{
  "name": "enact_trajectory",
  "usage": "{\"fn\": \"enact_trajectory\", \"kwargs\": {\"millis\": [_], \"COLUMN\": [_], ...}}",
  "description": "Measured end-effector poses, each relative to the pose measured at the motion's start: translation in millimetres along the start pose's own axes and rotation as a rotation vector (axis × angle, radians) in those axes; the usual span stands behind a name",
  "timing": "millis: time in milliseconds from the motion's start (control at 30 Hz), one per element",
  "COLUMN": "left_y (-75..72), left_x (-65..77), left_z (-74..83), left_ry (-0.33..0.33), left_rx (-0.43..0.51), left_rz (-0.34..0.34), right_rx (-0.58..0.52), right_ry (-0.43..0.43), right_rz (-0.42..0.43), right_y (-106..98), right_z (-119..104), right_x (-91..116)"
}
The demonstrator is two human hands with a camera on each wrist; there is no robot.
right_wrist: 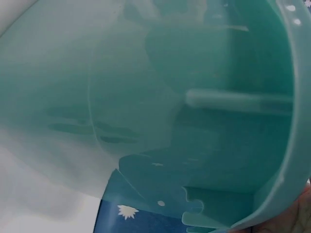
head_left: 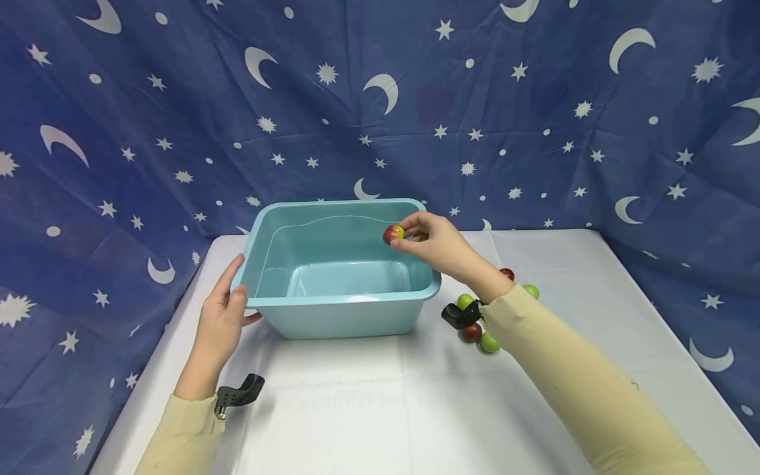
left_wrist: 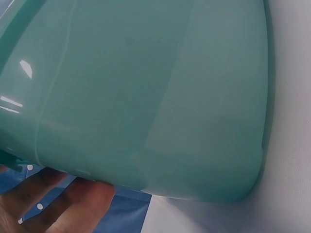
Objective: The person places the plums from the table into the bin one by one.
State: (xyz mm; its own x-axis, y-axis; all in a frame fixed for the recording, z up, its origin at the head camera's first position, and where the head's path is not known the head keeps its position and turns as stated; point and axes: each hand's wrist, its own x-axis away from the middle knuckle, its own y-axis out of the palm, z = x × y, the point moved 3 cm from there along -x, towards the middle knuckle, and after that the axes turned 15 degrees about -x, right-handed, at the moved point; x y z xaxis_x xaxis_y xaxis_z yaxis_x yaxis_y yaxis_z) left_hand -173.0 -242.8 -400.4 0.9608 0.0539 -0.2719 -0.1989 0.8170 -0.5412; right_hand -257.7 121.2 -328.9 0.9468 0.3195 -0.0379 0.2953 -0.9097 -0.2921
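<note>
A light blue plastic basin [head_left: 338, 320] stands on the table, its inside facing up with no fruit visible in it. My left hand [head_left: 218, 323] holds the basin's left end by the rim. In the left wrist view, fingers [left_wrist: 92, 199] lie against the basin wall [left_wrist: 146, 97]. Over the right part of the basin, my right hand [head_left: 436, 244] pinches a small red-and-yellow apple [head_left: 393, 234] between thumb and fingertips. The right wrist view shows the basin's outer wall [right_wrist: 146, 87], with part of the right hand [right_wrist: 286, 216] behind the rim; the apple is hidden there.
Right of the basin, partly behind the right wrist, lie several small fruits, among them a green one [head_left: 489, 342] and a dark red one [head_left: 471, 332]. A white cloth [head_left: 344, 415] covers the table. A blue star-and-moon curtain [head_left: 415, 99] hangs behind.
</note>
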Motion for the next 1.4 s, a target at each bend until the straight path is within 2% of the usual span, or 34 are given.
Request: {"fn": "enact_trajectory", "kwargs": {"millis": [133,267,433,600,767,1000,1167,1400], "left_y": [-0.7,-1.2,-0.6,-1.1,-1.2,0.6,0.4,2.1], "left_x": [0.8,1.4,0.7,0.5,0.4,0.0,0.2,-0.1], "left_z": [0.1,-0.1,0.6,0.0,-0.5,-0.4,-0.5,-2.5], "left_ry": [-0.006,-0.007,-0.004,-0.008,-0.006,0.0,0.003,-0.005], "left_rx": [-0.02,-0.015,-0.013,-0.03,-0.031,-0.024,-0.028,-0.024], "left_rz": [0.005,0.005,0.003,0.015,0.015,0.019,0.027,0.032], "right_rx": [0.026,0.078,0.124,0.107,0.085,0.081,0.08,0.131], "right_ry": [-0.023,-0.04,-0.024,0.015,0.068,0.106,0.121,0.135], "right_rz": [-0.004,-0.047,-0.107,-0.135,-0.171,-0.201,-0.198,-0.16], "right_y": [2.1,6.8,10.5,15.7,28.0,37.3,40.7,41.5], "right_z": [-4.5,-15.4,-33.5,-46.7,-38.8,-29.2,-27.2,-26.7], "right_x": [-3.9,-10.2,-19.9,-32.3,-44.5,-51.4,-54.5,-57.6]}}
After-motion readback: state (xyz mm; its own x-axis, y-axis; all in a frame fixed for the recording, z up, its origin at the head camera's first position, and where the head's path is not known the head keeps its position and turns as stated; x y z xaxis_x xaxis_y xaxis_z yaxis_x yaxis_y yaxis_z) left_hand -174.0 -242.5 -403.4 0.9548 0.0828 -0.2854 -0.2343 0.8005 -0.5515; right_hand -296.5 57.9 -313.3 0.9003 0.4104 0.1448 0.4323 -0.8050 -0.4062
